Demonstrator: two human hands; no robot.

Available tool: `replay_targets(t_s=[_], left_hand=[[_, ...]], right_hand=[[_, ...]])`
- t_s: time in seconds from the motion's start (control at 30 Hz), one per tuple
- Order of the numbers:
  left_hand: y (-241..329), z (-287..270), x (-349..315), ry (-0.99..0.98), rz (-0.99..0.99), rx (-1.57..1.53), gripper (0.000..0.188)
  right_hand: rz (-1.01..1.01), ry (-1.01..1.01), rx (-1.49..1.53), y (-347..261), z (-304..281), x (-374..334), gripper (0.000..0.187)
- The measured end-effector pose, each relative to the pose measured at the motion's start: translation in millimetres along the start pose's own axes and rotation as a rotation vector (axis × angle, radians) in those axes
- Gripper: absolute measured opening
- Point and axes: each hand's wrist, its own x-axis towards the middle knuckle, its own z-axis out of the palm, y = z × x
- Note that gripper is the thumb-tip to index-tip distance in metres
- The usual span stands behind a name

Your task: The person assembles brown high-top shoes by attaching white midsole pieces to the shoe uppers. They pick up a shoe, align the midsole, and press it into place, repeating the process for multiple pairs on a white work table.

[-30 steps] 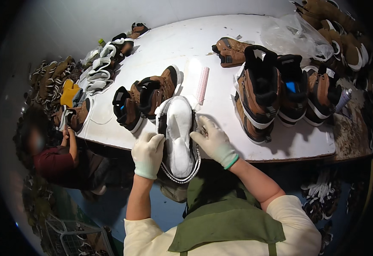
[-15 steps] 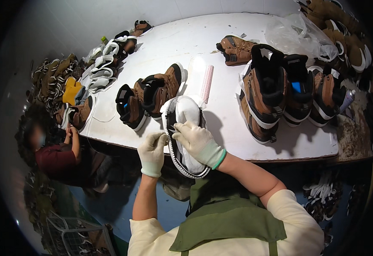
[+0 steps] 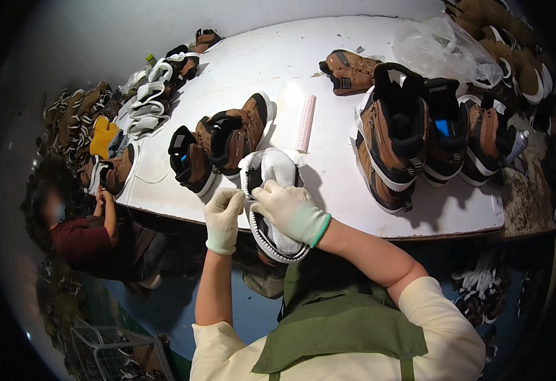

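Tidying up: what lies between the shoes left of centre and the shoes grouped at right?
The head view shows a pinkish strip and, beside it, a pale patch.

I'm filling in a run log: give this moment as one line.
shoe piece: white-rimmed | left hand: pinched at its left edge, contents unclear | right hand: across it | nearby: brown shoes, pink-white strip

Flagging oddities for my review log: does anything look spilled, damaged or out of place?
The brown-blotched surface to the right of the white table looks odd beside that cleaner top; whether from spills or wear, I cannot tell.
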Motion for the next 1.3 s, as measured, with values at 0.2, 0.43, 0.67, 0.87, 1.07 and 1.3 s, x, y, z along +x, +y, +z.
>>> replay_targets(t_s=[0.2, 0.43, 0.67, 0.87, 1.07, 1.3], left_hand=[[-4, 2, 0, 0.013, 0.052, 0.029, 0.009], [5, 14, -6, 0.059, 0.095, 0.071, 0.009], [20, 11, 5, 0.13, 0.312, -0.102, 0.009], [83, 55, 71, -0.241, 0.194, 0.076, 0.015], [38, 130, 87, -0.909, -0.213, 0.53, 0.016], [-48, 129, 101, -0.712, 0.366, 0.689, 0.01]], right_hand=[[-0.029, -0.009, -0.081, 3, 4, 4, 0.027], [-0.025, -0.006, -0.121, 4, 6, 6, 0.024], [0.027, 0.182, -0.023, 9, 15, 0, 0.024], [-0.036, 0.299, 0.157, 8, 29, -29, 0.031], [-0.149, 0.343, 0.076, 35, 49, -65, 0.029], [-0.134, 0.219, -0.073, 49, 96, -87, 0.027]])
